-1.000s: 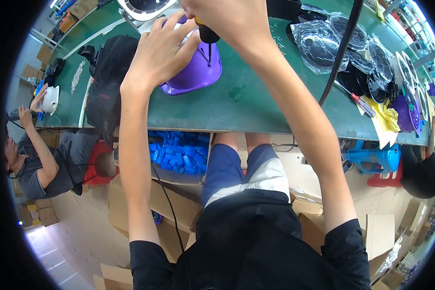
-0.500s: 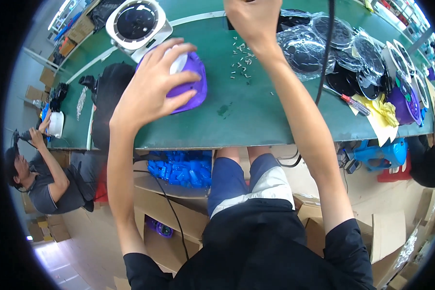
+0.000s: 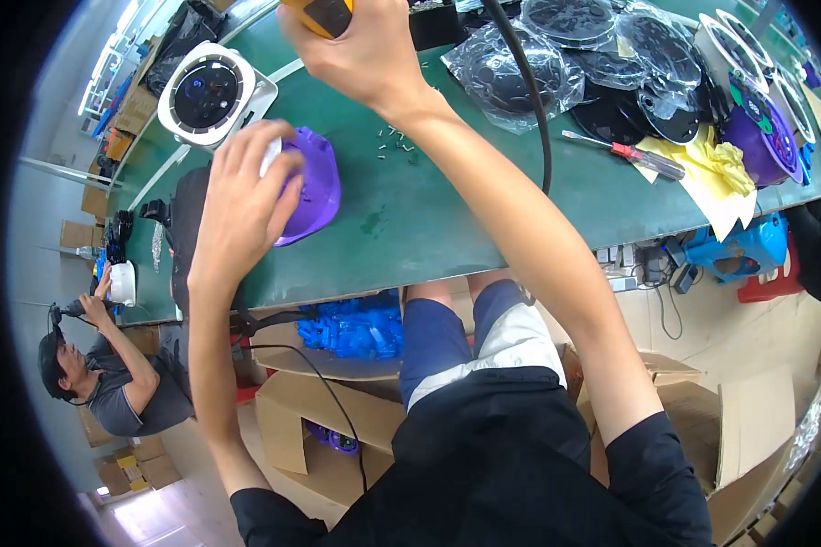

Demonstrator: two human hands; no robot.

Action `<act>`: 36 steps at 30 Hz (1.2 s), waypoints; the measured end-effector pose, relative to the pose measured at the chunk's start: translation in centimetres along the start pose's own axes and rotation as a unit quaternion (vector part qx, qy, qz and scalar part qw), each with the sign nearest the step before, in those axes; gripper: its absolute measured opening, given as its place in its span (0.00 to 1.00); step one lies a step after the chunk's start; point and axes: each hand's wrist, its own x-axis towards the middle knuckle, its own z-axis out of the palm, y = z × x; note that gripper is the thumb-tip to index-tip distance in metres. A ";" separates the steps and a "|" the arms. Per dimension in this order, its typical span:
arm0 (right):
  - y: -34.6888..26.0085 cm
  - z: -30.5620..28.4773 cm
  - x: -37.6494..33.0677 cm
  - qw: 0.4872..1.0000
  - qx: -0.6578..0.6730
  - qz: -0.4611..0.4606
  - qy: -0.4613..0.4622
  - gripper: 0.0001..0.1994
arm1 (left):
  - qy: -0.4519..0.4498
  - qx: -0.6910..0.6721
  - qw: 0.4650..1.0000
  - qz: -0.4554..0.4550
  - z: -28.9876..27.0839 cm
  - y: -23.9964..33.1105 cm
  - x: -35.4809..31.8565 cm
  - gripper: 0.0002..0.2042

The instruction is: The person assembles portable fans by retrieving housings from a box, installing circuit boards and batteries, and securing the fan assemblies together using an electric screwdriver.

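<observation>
My left hand (image 3: 244, 187) is curled over the left side of a purple plastic housing (image 3: 316, 196) on the green worktable (image 3: 410, 219). A small white piece (image 3: 271, 157) shows between its fingers; how that piece sits against the housing is hidden. At the top edge my right hand (image 3: 360, 59) is wrapped round a yellow and black handheld tool (image 3: 327, 13), mostly cut off by the picture. Small loose screws (image 3: 394, 143) are scattered on the table below my right wrist. A white device with a round black face (image 3: 208, 94) stands beyond my left hand.
Clear-wrapped black discs (image 3: 511, 77) pile up at the right, near a red-handled screwdriver (image 3: 648, 161), yellow gloves (image 3: 710, 159) and another purple housing (image 3: 764, 150). A black cable (image 3: 531, 100) hangs across the view. Blue parts (image 3: 354, 326) lie below the table. A co-worker (image 3: 109, 374) sits left.
The view has shifted, so the table things appear further left. My right hand has come inward and the yellow and black tool now shows in it. My left fingers have curled more over the purple housing.
</observation>
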 end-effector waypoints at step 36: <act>1.4 -1.8 0.1 0.994 -0.086 -0.019 0.058 0.12 | 0.328 -0.044 0.922 -0.204 18.0 -7.1 8.2 0.28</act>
